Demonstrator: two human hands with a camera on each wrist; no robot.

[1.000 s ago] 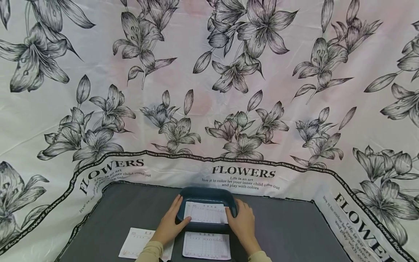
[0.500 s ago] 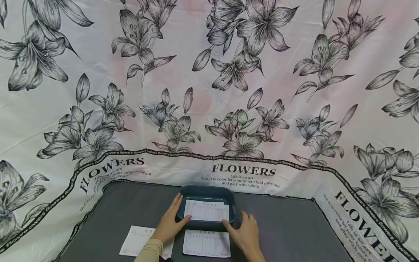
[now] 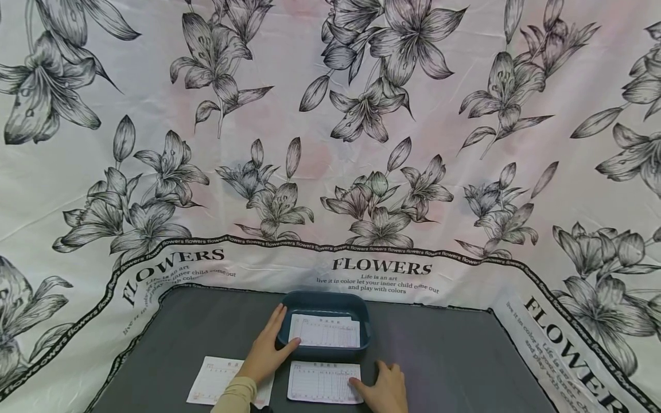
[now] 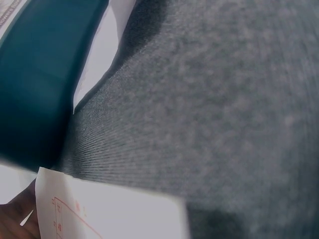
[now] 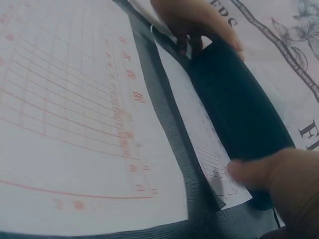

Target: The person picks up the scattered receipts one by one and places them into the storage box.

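Clasping the front left corner of a dark blue-green tray, the left hand is bringing its thumb over the front rim while its fingers are lying along the outer left wall; leftmost, a loose printed sheet is resting on the grey table surface, its right part passing beneath the beige left sleeve; right of that hand, the tray is standing upright near the far edge of the table, and overlapping ruled forms are lying inside it, a corner of the lower paper showing at the upper right; just in front of the tray, a ruled printed form is lying face up; at its right edge, the right hand is holding its thumb well apart from loosely bent fingers, gripping nothing; the thumb tip is overlapping the form's margin, though whether it is pressing the paper is impossible to tell; behind everything, a lily-printed cloth is hanging, bearing the word FLOWERS.
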